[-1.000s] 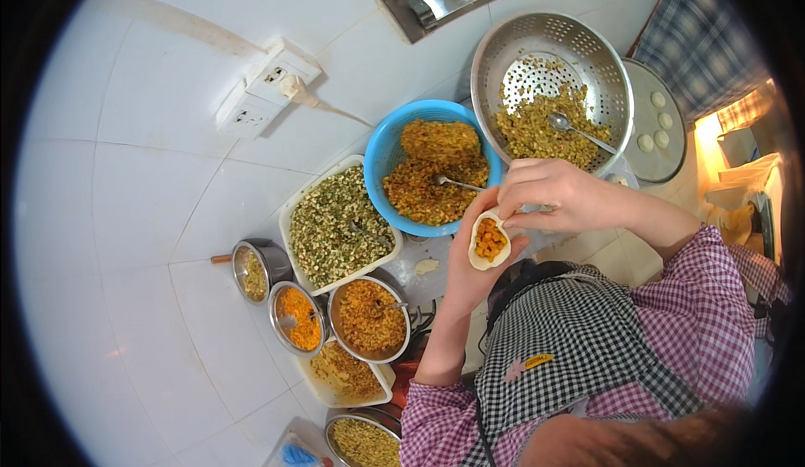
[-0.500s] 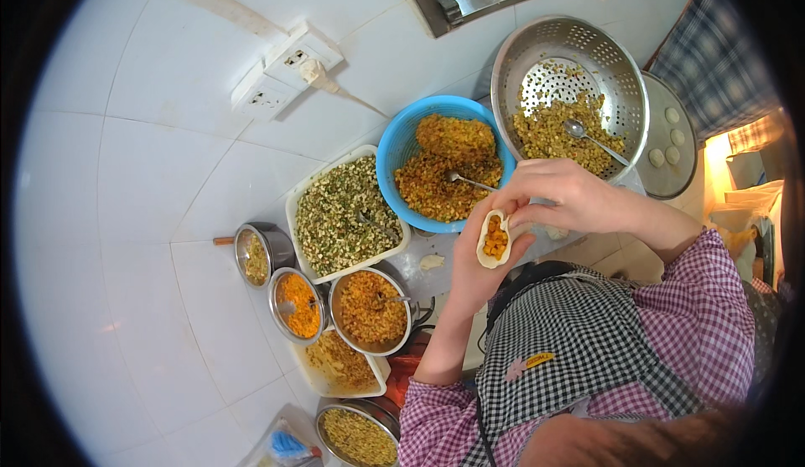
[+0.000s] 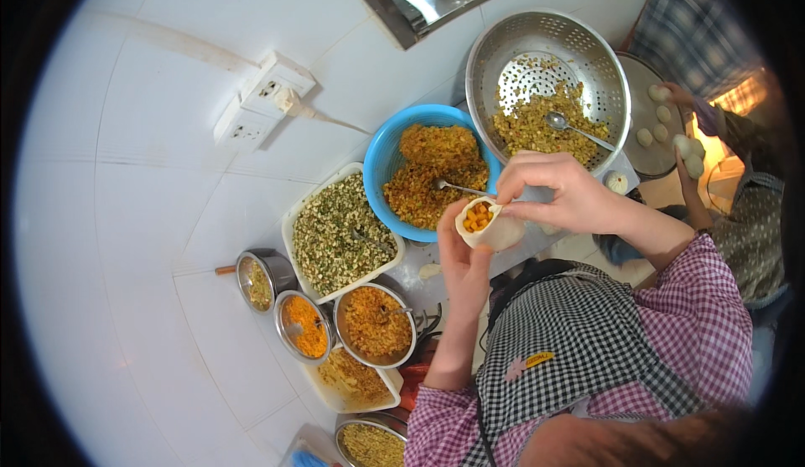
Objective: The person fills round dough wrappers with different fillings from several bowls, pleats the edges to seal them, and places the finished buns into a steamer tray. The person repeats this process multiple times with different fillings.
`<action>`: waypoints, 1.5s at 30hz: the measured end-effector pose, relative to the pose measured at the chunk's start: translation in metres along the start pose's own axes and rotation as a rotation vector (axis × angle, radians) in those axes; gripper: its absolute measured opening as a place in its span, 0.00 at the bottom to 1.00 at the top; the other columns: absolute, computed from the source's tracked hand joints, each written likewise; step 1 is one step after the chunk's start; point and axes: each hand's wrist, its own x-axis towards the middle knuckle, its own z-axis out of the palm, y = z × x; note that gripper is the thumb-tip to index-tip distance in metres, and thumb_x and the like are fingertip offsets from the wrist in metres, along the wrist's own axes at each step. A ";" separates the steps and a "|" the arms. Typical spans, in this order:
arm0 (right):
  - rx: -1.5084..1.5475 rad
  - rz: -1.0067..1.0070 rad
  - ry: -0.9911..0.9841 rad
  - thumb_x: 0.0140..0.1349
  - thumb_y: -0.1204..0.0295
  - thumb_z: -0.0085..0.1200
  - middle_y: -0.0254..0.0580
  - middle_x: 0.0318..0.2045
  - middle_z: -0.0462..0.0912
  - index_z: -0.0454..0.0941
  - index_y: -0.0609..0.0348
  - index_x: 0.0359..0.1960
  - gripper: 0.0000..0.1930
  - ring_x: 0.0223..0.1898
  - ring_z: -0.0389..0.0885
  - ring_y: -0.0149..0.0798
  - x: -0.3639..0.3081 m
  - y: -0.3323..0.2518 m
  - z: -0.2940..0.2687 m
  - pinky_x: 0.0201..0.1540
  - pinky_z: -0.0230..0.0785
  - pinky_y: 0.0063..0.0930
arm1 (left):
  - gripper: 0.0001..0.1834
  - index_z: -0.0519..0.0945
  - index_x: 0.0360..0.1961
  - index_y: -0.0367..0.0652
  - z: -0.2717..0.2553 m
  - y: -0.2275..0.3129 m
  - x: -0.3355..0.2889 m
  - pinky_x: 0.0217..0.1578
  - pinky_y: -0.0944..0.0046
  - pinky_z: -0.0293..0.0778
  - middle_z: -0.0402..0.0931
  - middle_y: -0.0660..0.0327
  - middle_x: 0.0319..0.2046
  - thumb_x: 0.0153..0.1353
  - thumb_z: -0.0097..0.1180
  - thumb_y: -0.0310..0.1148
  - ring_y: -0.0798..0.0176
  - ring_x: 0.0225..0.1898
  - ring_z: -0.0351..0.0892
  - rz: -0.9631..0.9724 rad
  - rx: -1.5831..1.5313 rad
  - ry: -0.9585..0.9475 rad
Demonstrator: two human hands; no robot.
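A round of pale dough (image 3: 505,235) is cupped around diced orange filling (image 3: 477,216), its mouth facing up. My left hand (image 3: 464,266) holds it from the left side, with fingers and thumb curled around the wall. At the far rim my right hand (image 3: 563,190) pinches the dough's edge between thumb and fingers. Both hands are in front of a blue plastic basket (image 3: 379,169) of orange-brown filling, in which a spoon (image 3: 459,187) rests. The underside of the dough is partly hidden.
A steel colander (image 3: 604,56) of yellowish filling stands behind my right hand. To the left are a white tub (image 3: 289,232) of green-and-white filling and several steel bowls. At right, a co-worker's hand (image 3: 689,184) holds pale dough buns (image 3: 693,163) beside a round board (image 3: 641,106).
The dough has been turned and drawn up into a deeper cup, with my right fingers now on its rim. A co-worker with buns has come in at the right. The view has shifted slightly.
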 end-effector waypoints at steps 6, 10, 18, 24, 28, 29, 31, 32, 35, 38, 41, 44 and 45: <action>0.128 0.261 0.017 0.60 0.75 0.66 0.41 0.34 0.85 0.84 0.62 0.37 0.06 0.39 0.84 0.40 -0.008 -0.010 0.006 0.44 0.76 0.33 | 0.31 0.58 0.70 0.37 0.018 -0.033 -0.015 0.64 0.55 0.67 0.63 0.52 0.65 0.79 0.34 0.52 0.57 0.63 0.69 0.114 -0.080 0.137; 0.085 0.226 -0.060 0.60 0.74 0.66 0.42 0.30 0.85 0.84 0.62 0.37 0.06 0.37 0.83 0.40 -0.008 -0.011 0.002 0.42 0.75 0.34 | 0.31 0.61 0.68 0.36 0.012 -0.034 -0.008 0.63 0.59 0.63 0.64 0.53 0.63 0.79 0.33 0.52 0.60 0.62 0.68 0.224 0.132 0.051; -0.154 -0.056 -0.033 0.58 0.74 0.67 0.40 0.32 0.83 0.82 0.62 0.35 0.07 0.37 0.81 0.42 -0.018 -0.004 0.021 0.41 0.74 0.36 | 0.29 0.61 0.68 0.35 0.029 -0.028 -0.017 0.61 0.61 0.65 0.66 0.54 0.60 0.80 0.33 0.49 0.62 0.60 0.69 0.052 -0.040 0.244; -0.184 -0.139 0.000 0.57 0.76 0.67 0.40 0.32 0.83 0.82 0.63 0.37 0.09 0.38 0.81 0.42 -0.019 -0.012 0.016 0.42 0.74 0.36 | 0.32 0.61 0.68 0.34 0.029 -0.023 -0.020 0.64 0.60 0.63 0.65 0.54 0.62 0.80 0.31 0.52 0.61 0.63 0.67 0.071 -0.151 0.150; 0.045 0.146 -0.030 0.58 0.75 0.67 0.41 0.31 0.83 0.82 0.63 0.36 0.08 0.36 0.82 0.42 -0.021 -0.017 0.013 0.41 0.74 0.36 | 0.33 0.62 0.68 0.34 0.022 -0.026 -0.023 0.66 0.58 0.60 0.64 0.54 0.63 0.79 0.30 0.54 0.61 0.65 0.66 0.151 -0.036 0.072; 0.017 0.121 -0.048 0.59 0.74 0.67 0.41 0.30 0.83 0.82 0.63 0.36 0.08 0.35 0.82 0.42 -0.022 -0.017 0.013 0.41 0.74 0.36 | 0.34 0.62 0.68 0.34 0.021 -0.027 -0.024 0.67 0.58 0.59 0.64 0.54 0.63 0.79 0.30 0.54 0.61 0.65 0.66 0.171 0.001 0.064; -0.055 0.014 -0.104 0.60 0.74 0.66 0.42 0.30 0.83 0.82 0.63 0.36 0.08 0.34 0.82 0.43 -0.022 -0.016 0.012 0.40 0.74 0.37 | 0.34 0.61 0.69 0.34 0.019 -0.028 -0.024 0.67 0.57 0.60 0.65 0.53 0.64 0.79 0.30 0.55 0.59 0.65 0.66 0.183 0.068 0.051; -0.079 -0.015 -0.094 0.59 0.73 0.66 0.42 0.30 0.83 0.82 0.63 0.36 0.08 0.34 0.82 0.43 -0.024 -0.015 0.012 0.40 0.74 0.37 | 0.35 0.60 0.69 0.35 0.019 -0.031 -0.024 0.67 0.56 0.62 0.65 0.53 0.64 0.79 0.30 0.55 0.58 0.66 0.67 0.179 0.106 0.048; -0.142 -0.077 -0.076 0.59 0.73 0.66 0.41 0.30 0.83 0.82 0.64 0.35 0.08 0.35 0.81 0.43 -0.028 -0.013 0.016 0.40 0.74 0.37 | 0.33 0.59 0.71 0.34 0.026 -0.029 -0.031 0.67 0.55 0.64 0.66 0.52 0.65 0.80 0.30 0.53 0.57 0.66 0.68 0.124 0.048 0.132; -0.176 -0.107 -0.061 0.58 0.74 0.66 0.41 0.31 0.82 0.81 0.64 0.34 0.08 0.35 0.81 0.43 -0.030 -0.012 0.021 0.40 0.73 0.37 | 0.31 0.58 0.72 0.34 0.033 -0.025 -0.034 0.66 0.56 0.67 0.66 0.51 0.65 0.81 0.30 0.48 0.57 0.66 0.69 0.072 -0.061 0.180; -0.206 -0.135 -0.029 0.58 0.74 0.66 0.41 0.32 0.81 0.80 0.64 0.34 0.08 0.36 0.81 0.44 -0.030 -0.011 0.026 0.40 0.74 0.37 | 0.27 0.63 0.69 0.33 0.036 -0.021 -0.034 0.64 0.60 0.65 0.68 0.53 0.63 0.81 0.32 0.43 0.60 0.64 0.69 -0.014 -0.165 0.240; -0.189 -0.158 -0.010 0.59 0.75 0.65 0.42 0.32 0.81 0.80 0.64 0.34 0.07 0.35 0.81 0.44 -0.029 -0.012 0.027 0.39 0.74 0.36 | 0.24 0.69 0.65 0.32 0.033 -0.018 -0.032 0.63 0.62 0.64 0.70 0.54 0.62 0.79 0.35 0.38 0.61 0.63 0.70 -0.056 -0.137 0.249; -0.162 -0.107 -0.021 0.59 0.75 0.65 0.42 0.31 0.82 0.80 0.64 0.34 0.07 0.35 0.81 0.44 -0.029 -0.012 0.026 0.39 0.74 0.36 | 0.23 0.71 0.64 0.32 0.032 -0.017 -0.032 0.63 0.61 0.64 0.71 0.54 0.62 0.79 0.36 0.37 0.61 0.63 0.70 -0.059 -0.105 0.238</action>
